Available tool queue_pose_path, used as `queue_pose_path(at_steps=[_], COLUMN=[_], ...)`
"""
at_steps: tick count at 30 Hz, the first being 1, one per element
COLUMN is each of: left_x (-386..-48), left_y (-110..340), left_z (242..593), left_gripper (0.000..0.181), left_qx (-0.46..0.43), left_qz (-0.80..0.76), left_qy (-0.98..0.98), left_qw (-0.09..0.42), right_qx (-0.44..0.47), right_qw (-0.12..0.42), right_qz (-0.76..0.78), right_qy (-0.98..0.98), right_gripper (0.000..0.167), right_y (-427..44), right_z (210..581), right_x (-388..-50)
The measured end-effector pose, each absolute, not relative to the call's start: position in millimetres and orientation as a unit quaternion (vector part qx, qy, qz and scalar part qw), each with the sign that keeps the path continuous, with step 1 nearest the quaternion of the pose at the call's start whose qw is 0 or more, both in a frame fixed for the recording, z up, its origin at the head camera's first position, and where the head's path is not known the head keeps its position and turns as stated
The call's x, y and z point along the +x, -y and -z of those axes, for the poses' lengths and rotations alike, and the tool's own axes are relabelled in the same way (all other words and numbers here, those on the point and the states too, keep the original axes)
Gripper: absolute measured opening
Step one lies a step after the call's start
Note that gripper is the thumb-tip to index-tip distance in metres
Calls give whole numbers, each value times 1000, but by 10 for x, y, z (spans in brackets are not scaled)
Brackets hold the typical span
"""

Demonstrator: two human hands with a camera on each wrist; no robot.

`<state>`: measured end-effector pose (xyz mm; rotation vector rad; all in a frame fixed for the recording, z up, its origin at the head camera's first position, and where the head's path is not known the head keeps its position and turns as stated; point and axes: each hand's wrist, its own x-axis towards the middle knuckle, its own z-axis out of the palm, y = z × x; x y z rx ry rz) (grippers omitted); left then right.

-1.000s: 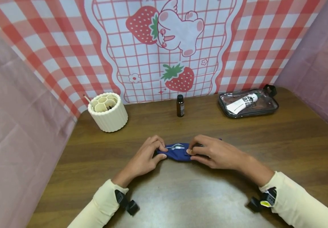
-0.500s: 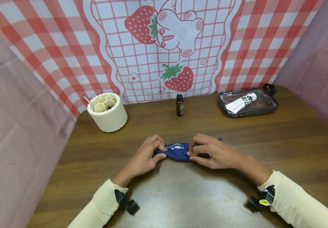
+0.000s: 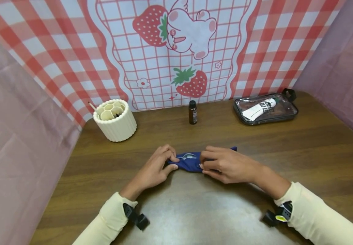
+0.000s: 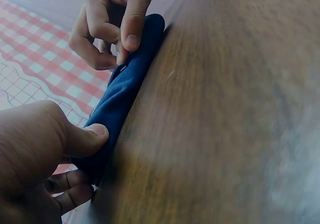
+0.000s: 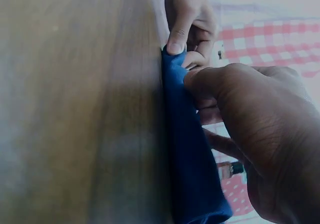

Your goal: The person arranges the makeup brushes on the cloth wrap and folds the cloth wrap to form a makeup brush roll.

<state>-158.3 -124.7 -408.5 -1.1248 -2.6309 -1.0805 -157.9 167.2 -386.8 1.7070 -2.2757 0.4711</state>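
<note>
A narrow dark blue fabric pouch (image 3: pixel 188 166) lies on the table between my hands. Its top has a slit-like opening, and something whitish (image 3: pixel 190 156) shows inside, too small to identify. My left hand (image 3: pixel 155 170) holds the pouch's left end, thumb (image 4: pixel 95 135) on the near side and fingers behind. Farther right, my right hand (image 3: pixel 228 165) pinches the pouch's upper edge beside the opening between thumb and fingers. Whether a zip pull is in that pinch cannot be seen. The pouch's right end (image 5: pixel 200 204) sticks out past the right hand.
Behind the pouch stands a small brown bottle (image 3: pixel 193 113) with a black cap. A cream ribbed holder (image 3: pixel 116 126) with compartments and a thin stick is at the back left. At the back right lies a clear black-edged case (image 3: pixel 282 112) with a white tube (image 3: pixel 257 109) on or in it.
My right hand has shifted and tilted slightly at the pouch's upper edge, its thumb and fingers still pinching. The left hand keeps its hold on the left end.
</note>
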Motion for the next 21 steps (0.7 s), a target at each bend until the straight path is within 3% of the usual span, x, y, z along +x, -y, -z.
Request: queue_pose_path(at_steps=[7,21], left_x=[-1586,-1536], left_y=[1218,1274], left_z=[4090,4112], left_gripper=[8,13], left_qx=[-379,-368], left_qz=[348,341], left_qy=[856,865], left_qw=[42,10], right_qx=[576,496], right_qw=[106,61], right_qz=[-137,-255], right_qy=[799,828], right_gripper=[5,14], right_y=[-1645,-1818], right_z=[3826,3917], right_x=[-1526,-1592])
